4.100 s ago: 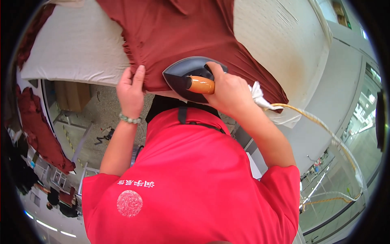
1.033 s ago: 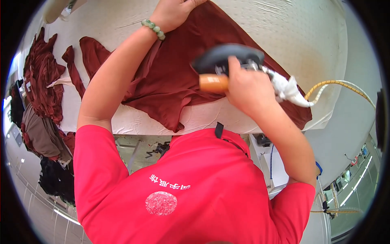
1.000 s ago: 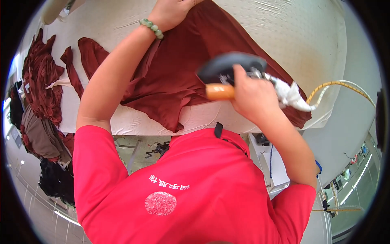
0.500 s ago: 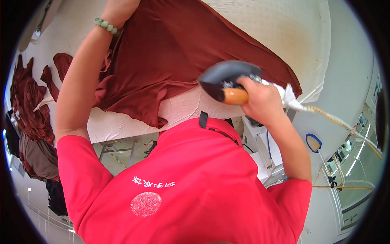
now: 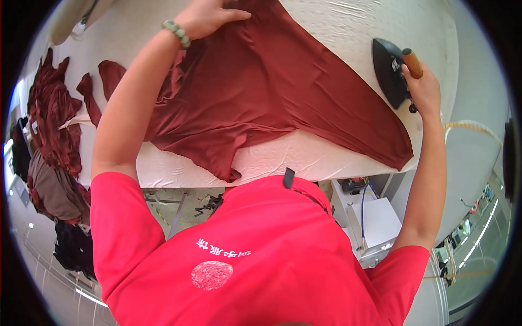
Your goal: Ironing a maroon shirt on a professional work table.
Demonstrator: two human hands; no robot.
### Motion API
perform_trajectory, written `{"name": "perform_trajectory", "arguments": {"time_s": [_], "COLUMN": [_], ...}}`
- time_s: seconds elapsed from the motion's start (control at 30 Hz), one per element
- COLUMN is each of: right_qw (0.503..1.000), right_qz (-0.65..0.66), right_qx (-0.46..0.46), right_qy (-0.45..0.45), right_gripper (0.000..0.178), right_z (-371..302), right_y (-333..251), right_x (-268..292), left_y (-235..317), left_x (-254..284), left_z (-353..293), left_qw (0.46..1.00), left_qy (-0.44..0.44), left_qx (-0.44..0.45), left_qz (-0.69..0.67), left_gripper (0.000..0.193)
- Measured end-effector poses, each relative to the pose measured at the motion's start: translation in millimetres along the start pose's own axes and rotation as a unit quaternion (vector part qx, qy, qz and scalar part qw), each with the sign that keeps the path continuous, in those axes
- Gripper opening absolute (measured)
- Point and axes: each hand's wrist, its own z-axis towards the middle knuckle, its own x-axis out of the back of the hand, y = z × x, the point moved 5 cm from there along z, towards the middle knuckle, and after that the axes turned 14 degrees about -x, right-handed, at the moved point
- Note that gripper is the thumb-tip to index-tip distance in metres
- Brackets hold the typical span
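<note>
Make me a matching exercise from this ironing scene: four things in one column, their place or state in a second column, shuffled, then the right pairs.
Things:
1. iron
2. dark red garment
3. bead bracelet
4. pile of dark red pieces

Places or states:
A. on the left wrist
B. spread flat over the white ironing table
C. tipped up on the table's right side, handle in the right hand
D. heaped at the table's left end

Pairs: 1-C, 2-B, 3-A, 4-D
</note>
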Motion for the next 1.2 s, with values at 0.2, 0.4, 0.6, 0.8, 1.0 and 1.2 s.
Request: {"name": "perform_trajectory", "arguments": {"time_s": [0.2,0.4,0.6,0.8,1.0,1.2], "right_qw": [0.957,0.932,0.926,0.899,0.910,0.913], "right_qz": [-0.135,-0.033,-0.001,0.091,0.022,0.059], "right_qx": [0.124,0.265,0.278,0.425,0.403,0.397], "right_qy": [0.226,0.246,0.257,0.058,-0.095,-0.079], "right_gripper": [0.040,0.022,0.027,0.077,0.090,0.081], "right_z": [-37,-131,-112,-206,-272,-268], "right_y": [-49,-89,-98,-134,-105,-103], "right_x": [18,-18,-10,-84,-169,-170], "left_y": [0,-4,-12,-10,-20,4], "left_x": [7,2,-5,-7,-9,3], "left_z": [6,4,4,4,0,5], "left_qw": [0.992,0.999,1.000,0.996,0.987,0.947], "left_qy": [-0.061,-0.001,-0.010,0.032,0.089,0.166], "left_qx": [0.027,-0.010,0.027,-0.015,-0.023,-0.157], "left_qz": [0.108,0.038,-0.012,0.079,0.133,0.226], "left_gripper": [0.066,0.067,0.070,0.070,0.062,0.040]}}
